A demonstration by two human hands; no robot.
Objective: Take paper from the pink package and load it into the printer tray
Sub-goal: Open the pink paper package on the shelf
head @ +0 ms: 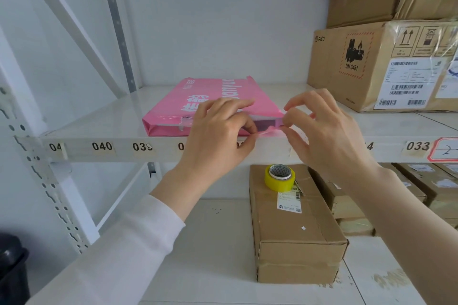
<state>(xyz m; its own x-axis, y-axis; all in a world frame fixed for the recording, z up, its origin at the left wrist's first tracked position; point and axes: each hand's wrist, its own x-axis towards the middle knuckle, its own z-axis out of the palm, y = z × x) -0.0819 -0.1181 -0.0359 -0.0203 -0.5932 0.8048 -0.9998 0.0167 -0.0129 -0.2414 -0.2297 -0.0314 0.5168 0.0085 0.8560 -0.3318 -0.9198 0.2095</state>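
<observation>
Pink package (213, 96) lies flat at the shelf (99, 116) edge, twelve o'clock from the tape roll (279, 178). The left hand (218, 129) clamps its near end; the right hand (327, 126) pinches the torn flap at three o'clock. Best to peel slowly outward, holding the pack firm, so the sheets don't crease.

The package (198, 96) is bright pink with white lettering. It lies on a pale grey-white shelf (99, 116) whose front edge carries black numbers. Right of the package, a brown box (366, 67) bears a red-hatched black warning mark and white barcode labels. Below the package, a yellow tape roll (279, 178).
</observation>
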